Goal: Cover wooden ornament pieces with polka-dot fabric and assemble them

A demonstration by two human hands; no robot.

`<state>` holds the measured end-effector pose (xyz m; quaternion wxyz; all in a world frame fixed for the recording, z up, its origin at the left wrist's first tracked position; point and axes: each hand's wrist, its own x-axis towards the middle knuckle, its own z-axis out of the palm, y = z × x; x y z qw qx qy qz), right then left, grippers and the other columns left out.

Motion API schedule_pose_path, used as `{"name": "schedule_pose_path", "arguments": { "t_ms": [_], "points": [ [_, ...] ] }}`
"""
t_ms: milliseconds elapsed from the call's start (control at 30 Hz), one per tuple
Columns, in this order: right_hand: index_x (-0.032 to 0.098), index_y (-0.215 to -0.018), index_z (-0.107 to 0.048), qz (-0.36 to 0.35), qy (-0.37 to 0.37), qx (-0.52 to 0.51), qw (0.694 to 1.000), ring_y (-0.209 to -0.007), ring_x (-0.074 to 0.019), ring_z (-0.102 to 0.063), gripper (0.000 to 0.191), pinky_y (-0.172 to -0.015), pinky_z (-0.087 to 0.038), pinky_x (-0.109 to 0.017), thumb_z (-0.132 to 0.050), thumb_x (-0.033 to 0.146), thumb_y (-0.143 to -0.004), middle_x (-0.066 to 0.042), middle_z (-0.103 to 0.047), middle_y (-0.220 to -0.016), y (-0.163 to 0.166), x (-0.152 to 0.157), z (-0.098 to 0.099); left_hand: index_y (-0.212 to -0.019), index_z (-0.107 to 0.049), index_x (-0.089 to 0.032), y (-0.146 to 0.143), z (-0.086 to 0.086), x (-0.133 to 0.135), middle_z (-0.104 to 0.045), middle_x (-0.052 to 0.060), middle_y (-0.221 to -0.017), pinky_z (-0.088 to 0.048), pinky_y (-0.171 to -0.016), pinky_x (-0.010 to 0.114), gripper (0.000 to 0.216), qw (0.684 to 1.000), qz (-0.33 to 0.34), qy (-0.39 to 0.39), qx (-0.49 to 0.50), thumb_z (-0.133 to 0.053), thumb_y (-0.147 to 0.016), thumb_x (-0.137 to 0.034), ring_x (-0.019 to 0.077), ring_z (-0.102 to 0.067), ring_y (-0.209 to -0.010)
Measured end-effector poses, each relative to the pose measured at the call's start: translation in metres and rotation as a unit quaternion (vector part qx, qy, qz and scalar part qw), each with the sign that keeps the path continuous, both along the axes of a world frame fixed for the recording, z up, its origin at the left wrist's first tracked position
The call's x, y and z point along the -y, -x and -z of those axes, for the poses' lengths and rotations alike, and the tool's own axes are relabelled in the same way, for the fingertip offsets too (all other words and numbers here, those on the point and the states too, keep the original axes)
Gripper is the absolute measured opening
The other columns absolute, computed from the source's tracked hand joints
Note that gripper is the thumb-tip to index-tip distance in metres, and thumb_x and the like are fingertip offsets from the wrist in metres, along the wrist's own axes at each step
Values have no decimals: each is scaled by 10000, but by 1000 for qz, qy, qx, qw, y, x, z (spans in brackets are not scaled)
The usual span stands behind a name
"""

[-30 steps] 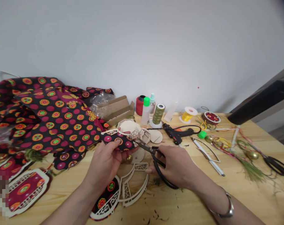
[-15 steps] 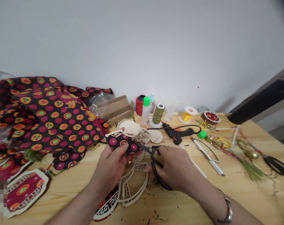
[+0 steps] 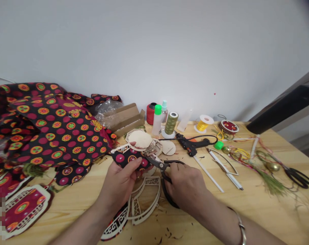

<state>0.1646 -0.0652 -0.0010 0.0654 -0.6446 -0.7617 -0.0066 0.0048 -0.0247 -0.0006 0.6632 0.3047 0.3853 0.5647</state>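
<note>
My left hand (image 3: 122, 178) pinches a fan-shaped piece of dark patterned fabric (image 3: 130, 158) with a pale cut-out wooden trim along its upper edge. In my right hand (image 3: 187, 183) are black-handled scissors (image 3: 164, 165), fingers wrapped round the loops. Their blades lie at the fabric's right edge, by my left fingers; part of the blades is hidden. Just beyond the fabric lie pale wooden plates (image 3: 139, 139). Below the hands, curved openwork wooden frames (image 3: 146, 200) rest on the table, partly over a dark fabric-backed panel (image 3: 116, 223).
Patterned cloth (image 3: 49, 122) is heaped at the left, near a cardboard box (image 3: 129, 120). A green-capped bottle (image 3: 157, 120) and an olive thread cone (image 3: 171, 123) stand by the wall. The glue gun (image 3: 192, 144) lies right of centre; another pair of scissors (image 3: 299, 177) is far right.
Both hands and the fabric piece have shifted slightly left in view. The scissors' lower handle loop has swung left, and the handles look a little further apart. The fabric stays held.
</note>
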Motion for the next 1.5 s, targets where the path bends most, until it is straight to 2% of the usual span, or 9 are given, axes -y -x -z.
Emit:
{"name": "schedule_pose_path", "arguments": {
  "t_ms": [167, 367, 700, 833, 967, 1033, 1233, 1333, 1500],
  "points": [
    [150, -731, -584, -17, -13, -4, 1000, -589, -218, -609, 159, -480, -287, -282, -495, 262, -801, -87, -643, -676, 0, 0, 3, -891, -664, -230, 0, -4, -1, -715, 10, -775, -573, -643, 324, 238, 1000, 1, 5, 3, -683, -678, -128, 191, -664, -708],
    [146, -727, -582, -33, -5, -26, 999, -567, -193, -603, 193, -483, -252, -277, -488, 291, -811, -79, -653, -659, -4, -2, 2, -835, -680, -228, 1, -6, -1, -715, 5, -744, -579, -621, 328, 216, 1000, -2, 20, 1, -695, -645, -127, 197, -666, -679],
    [168, -685, -612, -16, 77, -81, 994, -527, -154, -552, 264, -505, -234, -268, -489, 347, -834, -57, -658, -602, -5, -5, -10, -855, -675, -185, 7, -7, -3, -701, 13, -709, -586, -662, 356, 216, 999, 24, 37, 15, -688, -657, -100, 154, -647, -654],
    [163, -616, -590, -10, 121, -128, 984, -483, -108, -421, 336, -476, -224, -241, -501, 401, -835, -17, -572, -535, -10, -6, -16, -919, -656, -202, 9, -9, -2, -697, 16, -781, -584, -684, 386, 261, 999, 45, 27, 2, -671, -682, -96, 162, -647, -695],
    [166, -549, -519, -21, 205, -234, 950, -457, -79, -283, 459, -419, -202, -204, -466, 523, -833, 47, -397, -468, -20, -9, -19, -1023, -633, -212, 11, -8, -3, -693, 21, -817, -586, -679, 386, 370, 999, 39, 15, -4, -684, -678, -91, 153, -639, -688],
    [171, -550, -498, -33, 220, -258, 940, -462, -76, -278, 469, -414, -208, -195, -475, 558, -816, 58, -373, -474, -24, -11, -19, -1016, -636, -198, 11, -8, -5, -690, 26, -836, -587, -671, 392, 366, 999, 27, 16, -7, -692, -671, -91, 151, -635, -686],
    [196, -624, -533, -19, 118, -131, 984, -485, -112, -423, 456, -471, -243, -233, -475, 624, -772, 15, -544, -541, -24, -14, -21, -757, -659, -120, 11, -7, -7, -683, 34, -744, -591, -625, 400, 115, 999, 18, 30, -20, -700, -651, -99, 135, -604, -606],
    [196, -674, -552, -12, 79, -61, 995, -520, -154, -525, 458, -493, -256, -257, -438, 626, -782, -26, -622, -599, -22, -12, -22, -722, -649, -123, 12, -5, -8, -665, 18, -664, -589, -593, 395, 110, 999, 8, 40, -22, -706, -634, -90, 134, -591, -574],
    [181, -743, -579, -24, 30, -21, 999, -604, -200, -611, 444, -522, -280, -283, -431, 597, -796, -61, -665, -664, -21, -11, -19, -692, -607, -132, 14, -1, -9, -625, -2, -586, -579, -544, 375, 128, 998, 11, 49, -46, -713, -623, -117, 135, -575, -530]
  ]
}}
